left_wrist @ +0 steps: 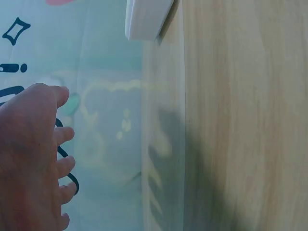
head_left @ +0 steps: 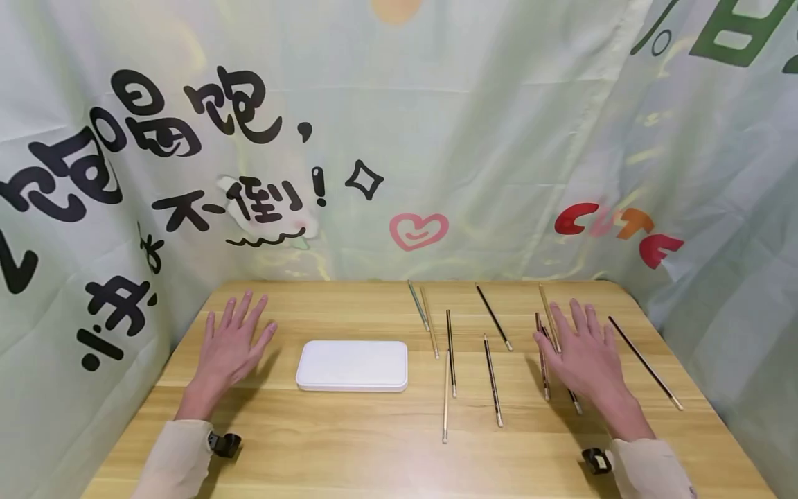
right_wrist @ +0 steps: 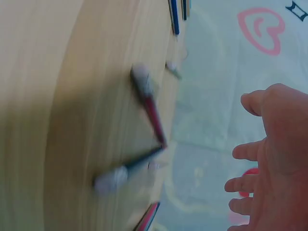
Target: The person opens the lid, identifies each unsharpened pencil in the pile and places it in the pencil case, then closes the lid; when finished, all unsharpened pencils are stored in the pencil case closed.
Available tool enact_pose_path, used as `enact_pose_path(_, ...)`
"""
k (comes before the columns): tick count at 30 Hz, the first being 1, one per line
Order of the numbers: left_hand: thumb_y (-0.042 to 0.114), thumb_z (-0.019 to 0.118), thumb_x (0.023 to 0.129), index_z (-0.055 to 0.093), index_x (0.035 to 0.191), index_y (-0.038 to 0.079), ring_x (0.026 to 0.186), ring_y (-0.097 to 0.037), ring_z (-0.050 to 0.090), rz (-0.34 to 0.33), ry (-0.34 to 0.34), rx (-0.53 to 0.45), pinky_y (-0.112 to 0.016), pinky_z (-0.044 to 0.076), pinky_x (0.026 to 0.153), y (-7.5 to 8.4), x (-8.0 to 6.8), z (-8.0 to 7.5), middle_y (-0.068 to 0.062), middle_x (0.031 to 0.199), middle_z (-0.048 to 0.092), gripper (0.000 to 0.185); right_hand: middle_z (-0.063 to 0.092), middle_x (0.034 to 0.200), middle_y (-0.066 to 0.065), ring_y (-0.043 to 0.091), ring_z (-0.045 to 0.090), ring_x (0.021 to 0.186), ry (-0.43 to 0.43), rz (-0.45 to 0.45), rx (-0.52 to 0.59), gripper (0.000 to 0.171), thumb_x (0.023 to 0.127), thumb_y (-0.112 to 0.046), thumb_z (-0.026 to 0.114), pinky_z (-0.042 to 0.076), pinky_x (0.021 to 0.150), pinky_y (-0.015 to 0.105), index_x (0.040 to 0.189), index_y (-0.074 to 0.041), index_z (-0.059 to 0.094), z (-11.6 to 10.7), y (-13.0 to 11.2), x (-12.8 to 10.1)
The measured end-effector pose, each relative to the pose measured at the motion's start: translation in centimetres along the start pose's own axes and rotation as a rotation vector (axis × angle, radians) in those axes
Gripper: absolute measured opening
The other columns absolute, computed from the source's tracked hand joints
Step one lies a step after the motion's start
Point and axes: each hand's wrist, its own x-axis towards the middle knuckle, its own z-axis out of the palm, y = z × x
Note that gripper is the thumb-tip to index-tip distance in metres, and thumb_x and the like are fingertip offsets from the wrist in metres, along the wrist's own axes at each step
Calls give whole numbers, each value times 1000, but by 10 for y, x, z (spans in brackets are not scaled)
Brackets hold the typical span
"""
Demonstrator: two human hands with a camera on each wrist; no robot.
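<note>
Wooden table (head_left: 374,430) carries loose chopsticks (head_left: 492,378) scattered across its right half, right of a white box (head_left: 352,365); a few lie under and beside the right hand (head_left: 582,357). Both hands hover flat with fingers spread and hold nothing, the left hand (head_left: 232,344) well apart at the left. Such sticks look light, stiff and slick, likely best pinched near mid-length.
</note>
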Motion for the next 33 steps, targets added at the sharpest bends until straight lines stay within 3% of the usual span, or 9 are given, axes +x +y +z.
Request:
enact_pose_path(11, 54, 34, 109, 26, 164, 15, 153, -47, 8, 15, -13, -36, -72, 0, 117, 20, -1, 4, -18, 170, 9, 68, 18, 163, 33, 53, 12, 150, -21, -65, -3, 71, 107, -49, 45, 8, 115, 74, 162, -7, 28, 16, -44, 9)
enact_pose_path(14, 53, 36, 108, 30, 162, 15, 151, -50, 14, 13, 0, -70, -73, 3, 116, 21, -6, 9, -22, 168, 16, 67, 27, 160, 31, 51, 22, 148, 12, -103, 41, 67, 107, -45, 48, 14, 117, 71, 160, -7, 32, 22, -65, 17)
enact_pose_path(17, 49, 39, 109, 35, 160, 10, 147, -53, 22, 24, -5, -138, -76, 10, 114, 19, -15, 13, -28, 163, 25, 64, 39, 154, 30, 49, 37, 141, 57, -165, 100, 63, 106, -40, 53, 27, 115, 67, 157, -6, 38, 30, -88, 26)
enact_pose_path(20, 43, 46, 109, 35, 158, 2, 145, -54, 26, 45, -72, -312, -76, 17, 112, 21, -24, 19, -32, 160, 29, 65, 46, 150, 27, 47, 44, 137, 60, -225, 197, 59, 106, -37, 57, 36, 112, 64, 154, -6, 43, 37, -111, 30)
enact_pose_path(24, 39, 56, 105, 35, 157, -2, 145, -53, 26, 19, -180, -570, -74, 21, 113, 33, -29, 26, -30, 159, 31, 69, 48, 151, 22, 41, 48, 136, -36, -281, 348, 57, 105, -34, 59, 39, 113, 55, 153, -6, 46, 47, -140, 32)
enact_pose_path(26, 39, 64, 101, 35, 157, 0, 146, -52, 25, 8, -209, -639, -73, 21, 113, 39, -30, 29, -28, 160, 32, 74, 49, 151, 18, 38, 50, 136, -103, -294, 419, 60, 103, -32, 64, 41, 113, 50, 153, -7, 45, 52, -153, 33)
enact_pose_path(29, 37, 76, 93, 33, 158, 1, 147, -51, 25, 23, -209, -676, -73, 21, 113, 52, -31, 34, -28, 160, 31, 86, 47, 154, 15, 35, 48, 138, -215, -306, 474, 67, 100, -32, 68, 39, 114, 48, 156, -9, 41, 61, -169, 33)
enact_pose_path(33, 31, 88, 82, 31, 158, -1, 141, -52, 34, 42, -144, -668, -71, 29, 111, 71, -33, 44, -31, 154, 37, 100, 45, 156, 14, 34, 45, 140, -319, -346, 477, 75, 95, -32, 75, 39, 114, 50, 157, -9, 40, 74, -184, 32)
